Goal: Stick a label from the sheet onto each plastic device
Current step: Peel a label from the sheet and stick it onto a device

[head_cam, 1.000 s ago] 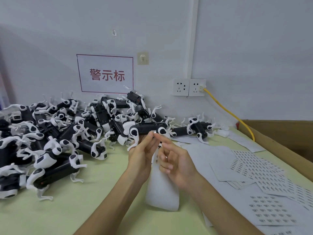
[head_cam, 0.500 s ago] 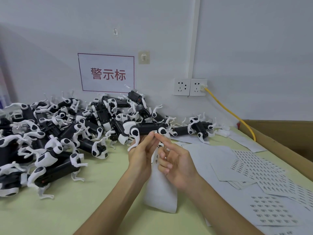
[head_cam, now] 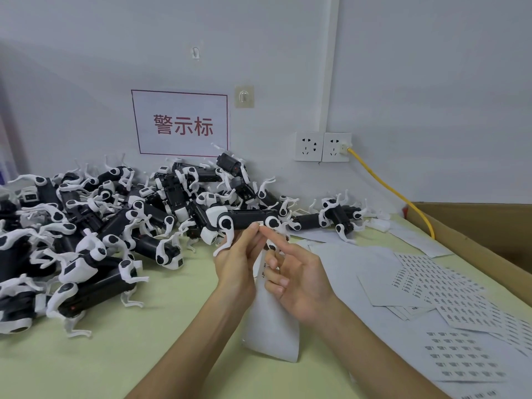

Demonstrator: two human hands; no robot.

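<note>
"Where was the device [head_cam: 247, 221] when you went to press?"

"Up off the table [head_cam: 161, 335], in front of the pile [head_cam: 95, 226]. My left hand [head_cam: 237, 264] gripped it from below, fingers closed round the black body, and the body lay crosswise to me, one white-legged end to my left, the other to my right."

"And the label [head_cam: 260, 224]?"

"On the near face, towards the right-hand end, with my left thumb tip [head_cam: 251, 230] just beside it on the left."

"So which hand had the reach?"

"The right hand [head_cam: 300, 280]. It sat below and to the right of the label, forefinger [head_cam: 273, 236] straight and pointing up and left, its tip touching the label's right edge. The other fingers were curled against the label sheet [head_cam: 273, 321] hanging between my hands — my right thumb was hidden, but I took that for the pinch holding it."

"Then the rub would run which way?"

"Along the body, I reckoned — leftwards, towards my thumb, so the label lay down flat along the long axis. Whether its far edge was already stuck, I couldn't tell."
</note>
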